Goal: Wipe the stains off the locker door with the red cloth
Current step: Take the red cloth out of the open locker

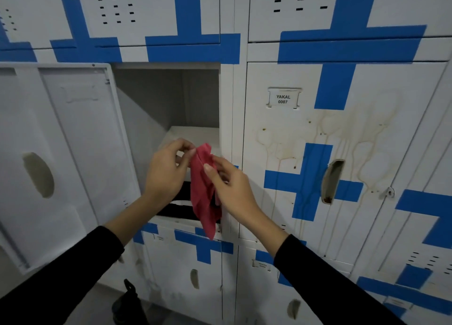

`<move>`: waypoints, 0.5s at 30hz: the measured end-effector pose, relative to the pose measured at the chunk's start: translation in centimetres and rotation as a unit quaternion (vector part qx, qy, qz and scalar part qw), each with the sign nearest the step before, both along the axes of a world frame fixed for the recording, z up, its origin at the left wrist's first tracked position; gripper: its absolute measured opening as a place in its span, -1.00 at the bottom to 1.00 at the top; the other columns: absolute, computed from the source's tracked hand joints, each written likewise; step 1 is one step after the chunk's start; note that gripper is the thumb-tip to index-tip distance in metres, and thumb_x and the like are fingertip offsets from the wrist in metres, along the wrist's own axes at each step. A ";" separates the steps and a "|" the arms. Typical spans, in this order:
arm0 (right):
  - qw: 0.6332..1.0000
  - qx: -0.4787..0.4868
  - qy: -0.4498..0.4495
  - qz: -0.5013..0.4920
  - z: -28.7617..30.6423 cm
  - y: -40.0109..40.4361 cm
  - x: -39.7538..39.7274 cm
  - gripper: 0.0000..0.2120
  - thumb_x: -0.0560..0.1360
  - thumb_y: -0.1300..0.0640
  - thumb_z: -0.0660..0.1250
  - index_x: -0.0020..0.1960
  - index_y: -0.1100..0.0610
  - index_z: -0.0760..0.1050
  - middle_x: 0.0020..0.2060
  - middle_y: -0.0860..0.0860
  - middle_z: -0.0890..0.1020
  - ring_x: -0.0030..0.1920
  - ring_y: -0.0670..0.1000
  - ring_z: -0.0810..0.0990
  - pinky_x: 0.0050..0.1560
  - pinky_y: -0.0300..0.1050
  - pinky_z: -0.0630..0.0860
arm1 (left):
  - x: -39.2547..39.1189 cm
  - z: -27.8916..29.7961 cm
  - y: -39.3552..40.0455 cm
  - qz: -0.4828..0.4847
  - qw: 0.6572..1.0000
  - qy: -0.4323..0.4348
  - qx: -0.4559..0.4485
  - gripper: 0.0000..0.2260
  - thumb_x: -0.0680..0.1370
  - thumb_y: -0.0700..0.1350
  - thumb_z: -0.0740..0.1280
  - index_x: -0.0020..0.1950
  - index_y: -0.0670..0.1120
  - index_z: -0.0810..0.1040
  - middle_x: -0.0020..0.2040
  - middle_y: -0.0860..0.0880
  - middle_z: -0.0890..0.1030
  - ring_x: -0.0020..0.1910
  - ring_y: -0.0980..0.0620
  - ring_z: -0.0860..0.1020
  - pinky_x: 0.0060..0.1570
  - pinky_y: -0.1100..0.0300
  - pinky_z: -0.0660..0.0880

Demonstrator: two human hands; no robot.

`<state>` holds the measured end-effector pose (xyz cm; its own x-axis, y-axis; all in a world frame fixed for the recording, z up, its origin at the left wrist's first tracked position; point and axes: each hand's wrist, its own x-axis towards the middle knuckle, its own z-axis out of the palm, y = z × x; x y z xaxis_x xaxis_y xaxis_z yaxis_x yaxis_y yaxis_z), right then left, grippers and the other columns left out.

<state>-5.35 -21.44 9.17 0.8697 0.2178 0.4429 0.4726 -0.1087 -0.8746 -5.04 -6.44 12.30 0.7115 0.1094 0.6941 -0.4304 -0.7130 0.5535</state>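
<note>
Both hands pinch the red cloth (204, 190) at its top — left hand (166, 170) and right hand (232, 185) — before the open locker (168, 100); the stained locker door (330, 153) stands just right, untouched

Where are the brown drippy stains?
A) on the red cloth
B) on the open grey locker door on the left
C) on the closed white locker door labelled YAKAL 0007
C: brown drip stains run down the closed white locker door labelled YAKAL 0007, right of the open locker.

Soft matt red cloth (204, 190); locker door (318, 153) seemingly painted metal.
</note>
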 end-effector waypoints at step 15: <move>0.957 0.265 0.120 -0.027 0.4 -10.2 -2.0 -0.59 0.33 0.21 0.45 0.18 0.14 0.58 -0.06 0.15 0.68 -0.05 0.03 0.68 -0.05 -0.23 0.58 | -0.2 0.2 -4.3 -0.224 0.953 0.046 -0.197 -0.91 0.55 -0.11 0.25 -0.04 -0.09 0.52 -0.07 -0.02 0.60 -0.11 -0.02 0.67 -0.17 0.09 0.64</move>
<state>-7.39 -31.68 9.57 0.9636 -0.0297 0.2658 0.2583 0.3607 -0.8962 -5.21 -10.77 12.47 0.8045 0.0198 0.5936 -0.5787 -0.1987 0.7910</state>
